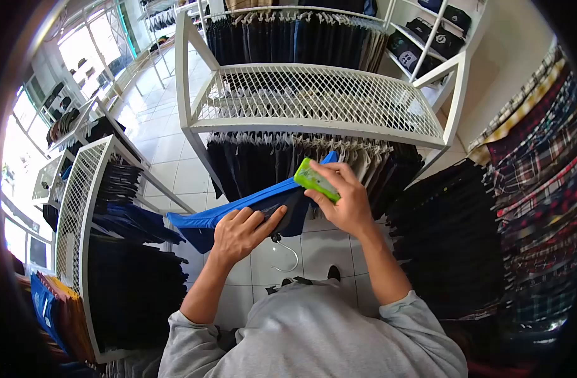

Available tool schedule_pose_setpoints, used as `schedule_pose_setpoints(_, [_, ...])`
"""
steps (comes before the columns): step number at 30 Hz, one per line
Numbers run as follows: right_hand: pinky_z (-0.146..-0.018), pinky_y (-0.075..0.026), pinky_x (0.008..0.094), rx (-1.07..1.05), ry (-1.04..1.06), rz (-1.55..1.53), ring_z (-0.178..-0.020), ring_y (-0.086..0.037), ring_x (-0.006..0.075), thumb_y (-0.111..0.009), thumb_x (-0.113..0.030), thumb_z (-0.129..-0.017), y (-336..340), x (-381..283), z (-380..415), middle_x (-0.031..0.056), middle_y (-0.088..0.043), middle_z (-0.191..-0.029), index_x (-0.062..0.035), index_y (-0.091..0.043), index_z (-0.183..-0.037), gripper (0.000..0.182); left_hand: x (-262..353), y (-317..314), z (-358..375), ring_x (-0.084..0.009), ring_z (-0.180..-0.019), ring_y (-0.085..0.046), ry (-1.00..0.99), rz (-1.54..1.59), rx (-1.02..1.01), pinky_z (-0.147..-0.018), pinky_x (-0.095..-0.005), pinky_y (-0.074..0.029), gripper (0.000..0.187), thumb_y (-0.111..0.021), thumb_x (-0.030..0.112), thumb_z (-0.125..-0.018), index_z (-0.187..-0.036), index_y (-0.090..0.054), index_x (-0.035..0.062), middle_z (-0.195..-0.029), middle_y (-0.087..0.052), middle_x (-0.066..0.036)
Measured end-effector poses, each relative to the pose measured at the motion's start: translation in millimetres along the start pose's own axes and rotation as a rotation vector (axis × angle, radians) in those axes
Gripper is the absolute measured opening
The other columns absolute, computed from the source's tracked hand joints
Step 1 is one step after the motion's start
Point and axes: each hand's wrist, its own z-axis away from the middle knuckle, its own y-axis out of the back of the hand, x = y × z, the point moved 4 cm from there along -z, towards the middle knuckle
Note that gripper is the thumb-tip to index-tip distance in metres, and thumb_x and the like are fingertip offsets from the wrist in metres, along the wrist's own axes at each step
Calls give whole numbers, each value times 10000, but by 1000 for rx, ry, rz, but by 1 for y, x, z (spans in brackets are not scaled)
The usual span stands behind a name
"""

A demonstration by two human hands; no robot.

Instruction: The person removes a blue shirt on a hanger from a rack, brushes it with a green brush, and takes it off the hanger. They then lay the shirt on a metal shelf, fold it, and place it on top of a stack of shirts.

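Note:
A bright blue and black garment (pixel 247 203) on a hanger is stretched out slantwise in front of my body. My left hand (pixel 241 233) is closed around its lower side, thumb pressed along the dark cloth. Just right of that thumb the hanger's metal hook (pixel 289 259) curves down toward the floor. My right hand (pixel 346 196) grips a lime-green handheld block (pixel 305 174) with a greyish top, held against the upper right part of the garment. The underside of the block is hidden.
Ahead stands a white rack with a mesh shelf (pixel 320 94) and trousers (pixel 238 167) hanging beneath. Dark clothes (pixel 134 283) hang on a mesh-topped rack at left. Plaid shirts (pixel 540 189) and dark trousers (pixel 449 233) line the right. Caps (pixel 442 38) sit on far shelves.

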Motion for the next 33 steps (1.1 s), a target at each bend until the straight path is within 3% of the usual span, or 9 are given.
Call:
schedule_pose_setpoints(7, [-849,-540,414,283,-369,368,-1011,-669,343,-786,-275,-888,47,123,9,161,-650,-1128,-128,-680,-1311,461,-1,11,11,-97,-627,-463,33,-13,44,-529,-268,-381,608,-715,187,-753,-1359,-678,223,-722,-396,45])
schedule_pose_setpoints(11, [-873,-547,400,257,-95,98,-1020,-678,331,-804,-265,-878,47,42,3,147,-650,-1155,-143,-682,-1317,471,5,6,14,-91,-617,-451,17,4,77,-527,-258,-379,619,-713,189,-746,-1363,-675,224,-710,-385,45])
schedule_pose_setpoints(14, [-850,-563,379,6,-14,69,-1017,-688,313,-816,-307,-865,22,5,7,106,-650,-1165,-197,-679,-1335,502,8,5,9,-87,-622,-454,-19,13,48,-527,-255,-379,629,-712,184,-742,-1368,-671,224,-714,-391,45])
schedule_pose_setpoints(18, [-827,-558,412,180,-143,310,-965,-682,331,-797,-318,-877,36,84,8,126,-644,-1133,-155,-663,-1337,506,6,8,9,-91,-627,-458,-23,15,77,-534,-259,-387,638,-710,176,-740,-1375,-667,225,-723,-400,45])
schedule_pose_setpoints(19, [-848,-551,411,205,-351,421,-980,-680,327,-790,-310,-884,45,106,14,140,-645,-1118,-138,-668,-1327,490,6,9,11,-91,-627,-458,-21,16,77,-534,-259,-387,638,-710,176,-740,-1375,-667,225,-723,-400,45])
schedule_pose_setpoints(21, [-871,-547,405,340,-337,315,-1004,-678,315,-788,-290,-889,62,118,20,144,-650,-1116,-136,-673,-1321,473,4,10,11,-95,-624,-458,9,14,52,-537,-260,-389,633,-716,173,-741,-1370,-671,222,-721,-397,44])
schedule_pose_setpoints(24, [-887,-545,404,309,-118,129,-1025,-674,315,-794,-274,-887,59,46,10,149,-653,-1113,-135,-674,-1323,474,7,9,10,-95,-626,-461,13,15,46,-538,-258,-390,629,-721,171,-740,-1366,-674,219,-720,-396,44])
schedule_pose_setpoints(27, [-888,-548,410,54,-19,47,-1032,-674,320,-800,-290,-882,31,-2,13,138,-647,-1136,-150,-666,-1341,498,12,9,4,-97,-637,-481,-17,28,26,-545,-259,-411,605,-737,165,-747,-1347,-688,224,-724,-445,50])
schedule_pose_setpoints(33, [-860,-548,411,242,-363,370,-1014,-670,341,-788,-275,-890,33,119,33,152,-649,-1115,-119,-680,-1299,450,11,7,13,-99,-638,-483,-10,35,23,-546,-259,-417,602,-741,161,-749,-1346,-687,222,-724,-448,48])
